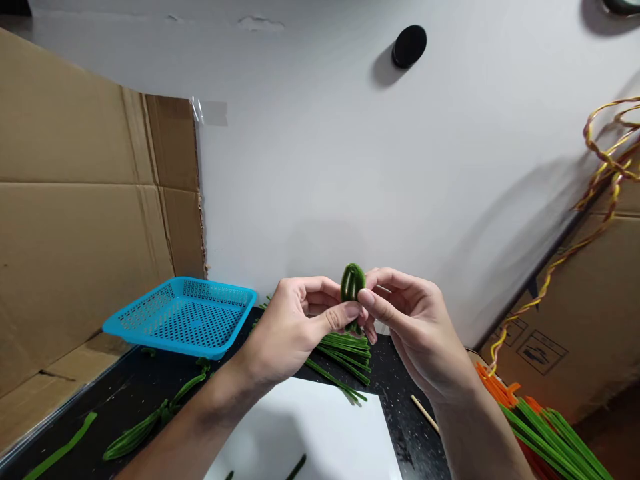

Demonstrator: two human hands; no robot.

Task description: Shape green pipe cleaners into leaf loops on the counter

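A dark green pipe cleaner loop [353, 281], bent into a small upright oval of nested rows, is held up at mid-view between both hands. My left hand [295, 330] pinches its lower left side with thumb and fingers. From the other side, my right hand [415, 313] pinches its right edge between thumb and index finger. Below the hands, a bundle of straight green pipe cleaners [350, 357] lies partly over a white sheet [325, 427]. Short dark green bits [297, 467] rest on that sheet near the bottom edge.
A blue perforated basket [113, 325] stands at the left on the black speckled tabletop [90, 400]. Nearby lie a bent green pipe cleaner piece [140, 430] and a green strip [63, 450]. A thin stick [425, 413], green stems [555, 433], and twisted wires [550, 267] are right.
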